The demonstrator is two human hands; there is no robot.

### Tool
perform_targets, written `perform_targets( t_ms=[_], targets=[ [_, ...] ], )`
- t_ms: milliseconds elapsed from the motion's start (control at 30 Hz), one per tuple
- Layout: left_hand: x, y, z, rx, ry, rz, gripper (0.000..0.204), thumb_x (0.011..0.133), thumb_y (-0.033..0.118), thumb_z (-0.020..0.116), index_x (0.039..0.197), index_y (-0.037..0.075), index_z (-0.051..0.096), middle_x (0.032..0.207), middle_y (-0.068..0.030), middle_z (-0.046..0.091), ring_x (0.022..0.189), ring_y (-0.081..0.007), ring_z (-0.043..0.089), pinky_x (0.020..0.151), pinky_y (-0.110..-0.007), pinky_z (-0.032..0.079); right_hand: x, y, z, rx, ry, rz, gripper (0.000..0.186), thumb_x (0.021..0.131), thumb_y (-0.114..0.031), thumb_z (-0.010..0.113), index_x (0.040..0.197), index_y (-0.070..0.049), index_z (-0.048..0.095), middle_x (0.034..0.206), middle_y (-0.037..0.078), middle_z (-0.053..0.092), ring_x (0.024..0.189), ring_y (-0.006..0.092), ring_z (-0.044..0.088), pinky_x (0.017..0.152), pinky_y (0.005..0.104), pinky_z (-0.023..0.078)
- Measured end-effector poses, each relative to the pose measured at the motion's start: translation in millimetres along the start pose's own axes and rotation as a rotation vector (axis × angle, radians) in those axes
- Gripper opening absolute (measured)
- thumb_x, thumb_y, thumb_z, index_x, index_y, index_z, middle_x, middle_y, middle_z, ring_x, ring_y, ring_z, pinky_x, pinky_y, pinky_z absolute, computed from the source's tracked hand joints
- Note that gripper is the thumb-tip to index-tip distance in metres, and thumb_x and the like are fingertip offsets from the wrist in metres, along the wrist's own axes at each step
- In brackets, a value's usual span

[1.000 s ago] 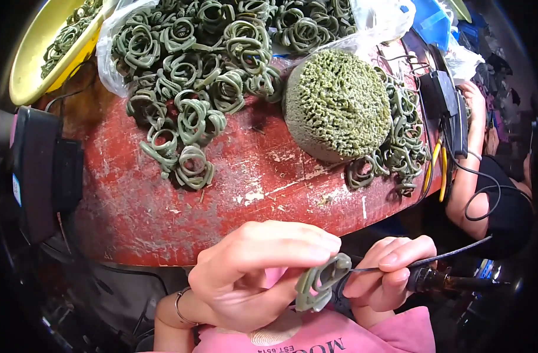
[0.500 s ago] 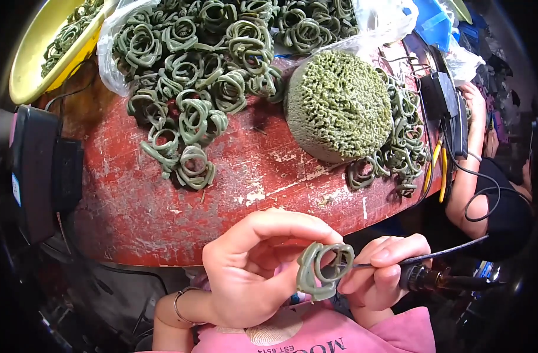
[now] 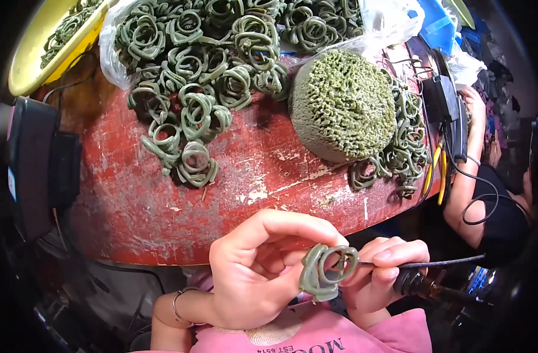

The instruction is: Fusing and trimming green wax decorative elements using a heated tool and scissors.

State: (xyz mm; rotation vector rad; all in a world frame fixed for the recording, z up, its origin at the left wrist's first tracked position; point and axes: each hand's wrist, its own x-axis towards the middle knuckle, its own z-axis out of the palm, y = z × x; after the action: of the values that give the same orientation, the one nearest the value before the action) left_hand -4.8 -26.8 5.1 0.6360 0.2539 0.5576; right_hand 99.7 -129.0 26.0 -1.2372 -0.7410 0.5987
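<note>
My left hand pinches a curled green piece of joined, wax-like loops between thumb and fingers, above my lap. Close on its right, my right hand grips a thin dark rod-like tool between thumb and forefinger. The tool's narrow front end reaches the piece's round opening; its exact contact is hard to make out. Beside and below the right hand shows a dark, amber-bodied tool handle, and I cannot tell whether the lower fingers hold it too.
Many similar green pieces lie heaped on the worn red table. A round, rough-topped green block stands right of them. A yellow basin, black devices, cables and yellow-handled pliers lie around. Another person's arm is at right.
Both hands have shifted slightly right with the green piece and the rod-like tool. The piece has turned a little, and the tool's rear end has dropped slightly.
</note>
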Motion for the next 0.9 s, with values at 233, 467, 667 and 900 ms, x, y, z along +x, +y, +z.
perform_targets(
  t_ms=[233, 467, 667, 900],
  targets=[
    [3, 3, 11, 0.024, 0.157, -0.063, 0.026, 0.072, 0.003, 0.062, 0.09, -0.001, 0.043, 0.079, -0.0167, 0.055, 0.074, -0.021, 0.057, 0.065, -0.032, 0.048, -4, 0, -3, 0.116, -0.027, -0.031, 0.021, 0.077, -0.003, 0.054, 0.095, 0.007, 0.051, 0.074, 0.022, 0.058, 0.051, 0.0145, 0.053, 0.048, 0.0241, 0.045],
    [2, 4, 11, 0.053, 0.165, -0.068, 0.025, 0.073, 0.001, 0.061, 0.089, 0.0, 0.043, 0.08, -0.0171, 0.055, 0.074, -0.0201, 0.057, 0.065, -0.031, 0.048, -4, 5, -10, -0.001, -0.094, -0.014, 0.021, 0.079, -0.009, 0.055, 0.093, 0.006, 0.051, 0.069, 0.02, 0.058, 0.052, 0.0176, 0.056, 0.047, 0.0264, 0.046],
    [2, 2, 9, 0.145, 0.161, 0.042, 0.025, 0.073, 0.001, 0.06, 0.09, -0.001, 0.042, 0.08, -0.0156, 0.055, 0.074, -0.0205, 0.057, 0.064, -0.03, 0.048, -3, 4, 1, 0.012, 0.014, -0.041, 0.017, 0.08, -0.017, 0.054, 0.085, -0.001, 0.051, 0.06, 0.013, 0.059, 0.051, 0.0187, 0.058, 0.044, 0.0257, 0.046],
    [2, 0, 8, 0.222, 0.127, 0.129, 0.025, 0.073, 0.0, 0.06, 0.09, -0.002, 0.042, 0.08, -0.016, 0.054, 0.073, -0.0211, 0.057, 0.062, -0.03, 0.049, -4, 0, 1, -0.02, -0.032, -0.034, 0.016, 0.08, -0.017, 0.055, 0.085, -0.003, 0.048, 0.061, 0.013, 0.059, 0.052, 0.0177, 0.058, 0.045, 0.0251, 0.046]
  ],
)
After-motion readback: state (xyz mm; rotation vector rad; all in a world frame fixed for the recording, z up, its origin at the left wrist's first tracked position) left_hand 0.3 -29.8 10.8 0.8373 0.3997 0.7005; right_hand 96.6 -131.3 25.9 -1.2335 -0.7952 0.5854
